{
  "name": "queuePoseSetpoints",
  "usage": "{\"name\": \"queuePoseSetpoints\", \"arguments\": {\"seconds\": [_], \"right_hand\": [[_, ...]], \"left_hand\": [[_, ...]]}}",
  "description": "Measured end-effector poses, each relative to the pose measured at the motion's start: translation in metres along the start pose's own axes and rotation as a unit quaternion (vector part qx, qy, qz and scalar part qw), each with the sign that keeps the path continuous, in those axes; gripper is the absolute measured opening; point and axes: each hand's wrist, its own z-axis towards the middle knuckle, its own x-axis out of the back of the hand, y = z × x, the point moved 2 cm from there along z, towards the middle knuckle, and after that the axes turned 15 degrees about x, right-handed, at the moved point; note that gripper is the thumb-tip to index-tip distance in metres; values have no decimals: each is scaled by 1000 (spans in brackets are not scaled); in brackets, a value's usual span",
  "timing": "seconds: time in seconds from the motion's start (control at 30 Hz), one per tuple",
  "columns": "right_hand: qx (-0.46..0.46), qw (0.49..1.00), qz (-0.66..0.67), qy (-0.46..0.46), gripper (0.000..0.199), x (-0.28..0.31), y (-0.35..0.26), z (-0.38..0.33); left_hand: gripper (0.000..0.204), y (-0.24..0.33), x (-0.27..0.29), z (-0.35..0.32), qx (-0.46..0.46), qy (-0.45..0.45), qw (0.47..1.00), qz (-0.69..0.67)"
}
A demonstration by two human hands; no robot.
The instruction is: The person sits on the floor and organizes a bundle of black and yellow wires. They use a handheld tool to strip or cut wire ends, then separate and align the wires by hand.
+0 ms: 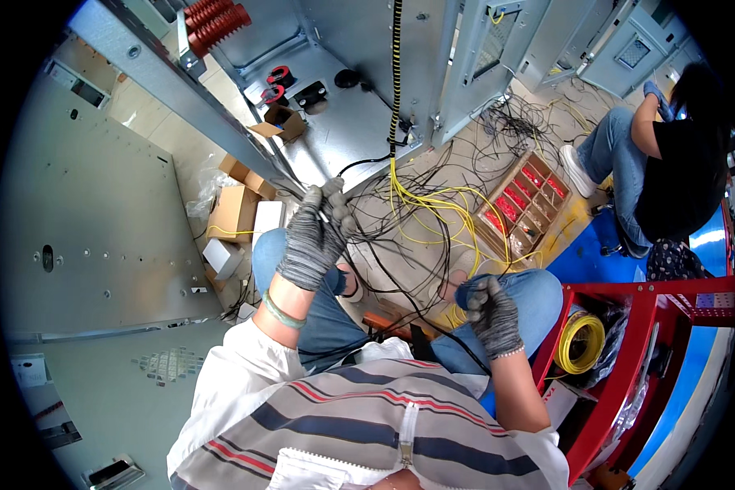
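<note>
Grey-knit-gloved L hand (312, 241) looks closed on thin black round cable (363, 162), abt 12 o'clock; grey-knit-gloved R hand (494, 317) at 4, can't tell if gripping. IMO keep slack off grey metal cabinet (343, 122) edge.

The gloved left hand (312, 237) is closed around a black cable (363, 162) at the front edge of an open metal cabinet (343, 122). The gloved right hand (492, 314) is positioned over the right knee, fingers curled; its grip cannot be determined. Yellow wires (441, 202) emerge from a black-and-yellow striped bundle (397, 73) and extend toward the floor. A compartmented tray (493, 241) containing red parts (506, 206) is located beside them. At right, a red rack (608, 288) holds a yellow wire coil (573, 353); a co-worker (678, 180) sits beyond.
</note>
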Motion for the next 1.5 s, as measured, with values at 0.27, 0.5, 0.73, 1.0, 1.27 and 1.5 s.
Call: {"name": "queuePoseSetpoints", "arguments": {"seconds": [0.27,0.5,0.73,1.0,1.27,1.5], "right_hand": [[-272,847,-445,-107,25,-16,27,-10],[71,921,-266,-276,56,-100,-32,16],[79,938,-150,-301,38,-154,-27,23],[70,940,-7,-333,40,-146,-22,28],[458,720,-406,-327,33,-174,-59,40],[503,766,-290,-277,33,-186,-136,15]], "left_hand": [[46,-10,-43,-23,44,3,954,296],[38,-61,-50,-40,180,-29,782,596],[27,-89,-22,-37,-157,-284,540,776],[30,-82,-65,-40,247,-99,787,557],[32,-78,-72,-23,207,-26,801,562],[25,-82,-76,-32,94,-54,733,671]]}}
